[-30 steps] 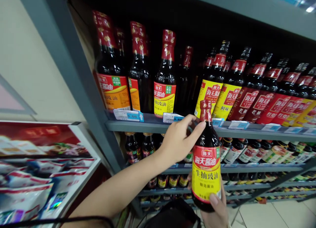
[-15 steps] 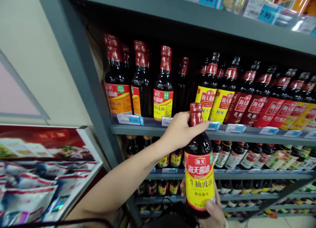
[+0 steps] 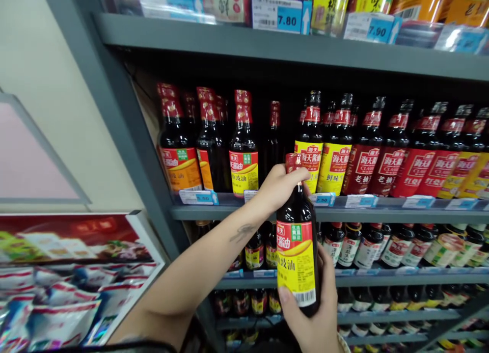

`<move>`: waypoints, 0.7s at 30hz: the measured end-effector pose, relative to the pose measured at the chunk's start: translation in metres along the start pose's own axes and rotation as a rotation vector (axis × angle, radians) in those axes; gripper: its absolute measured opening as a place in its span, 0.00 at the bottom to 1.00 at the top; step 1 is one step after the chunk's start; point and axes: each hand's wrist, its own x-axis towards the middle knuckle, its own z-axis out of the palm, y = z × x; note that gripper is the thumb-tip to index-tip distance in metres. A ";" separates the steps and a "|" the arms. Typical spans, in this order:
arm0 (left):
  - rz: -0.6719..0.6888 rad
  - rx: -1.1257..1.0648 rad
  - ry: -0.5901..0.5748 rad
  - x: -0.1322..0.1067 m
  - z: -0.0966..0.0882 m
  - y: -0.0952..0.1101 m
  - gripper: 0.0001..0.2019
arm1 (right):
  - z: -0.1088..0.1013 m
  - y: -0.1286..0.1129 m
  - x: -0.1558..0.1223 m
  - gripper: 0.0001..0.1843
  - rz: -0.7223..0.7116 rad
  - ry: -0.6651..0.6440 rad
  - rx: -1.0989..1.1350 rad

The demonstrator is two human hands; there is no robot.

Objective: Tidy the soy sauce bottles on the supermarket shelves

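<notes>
Between my hands stands a dark soy sauce bottle (image 3: 296, 256) with a red cap and a red and yellow label, tilted slightly. My left hand (image 3: 278, 189) wraps round its neck just under the cap. Low on the bottle, my right hand (image 3: 315, 312) grips it, thumb on the label's lower corner and fingers behind the glass. Behind it on the shelf, a similar yellow-labelled bottle (image 3: 244, 164) stands to the left, and another yellow-labelled bottle (image 3: 310, 154) is partly covered by my left hand.
A grey shelf edge (image 3: 382, 210) with price tags runs behind my hands, carrying rows of sauce bottles. An upper shelf (image 3: 244, 42) overhangs them. Lower shelves hold smaller bottles. At left, a bin with white-and-blue packets (image 3: 61, 317) stands beside the shelf upright (image 3: 126, 139).
The soy sauce bottle has been turned about its axis, so the label's side with the green patch and barcode now shows. My right hand has shifted its grip. The view has tilted up.
</notes>
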 end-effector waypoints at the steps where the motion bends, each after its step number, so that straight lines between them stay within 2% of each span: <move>1: -0.014 -0.014 -0.001 0.001 0.003 -0.001 0.15 | -0.002 0.000 0.001 0.38 -0.004 0.000 -0.016; 6: -0.020 -0.036 0.014 0.006 0.008 -0.003 0.16 | -0.007 0.001 0.004 0.37 -0.007 -0.020 -0.028; 21: 0.007 -0.063 0.032 0.012 0.003 -0.003 0.20 | -0.007 0.005 0.013 0.39 -0.008 -0.033 -0.023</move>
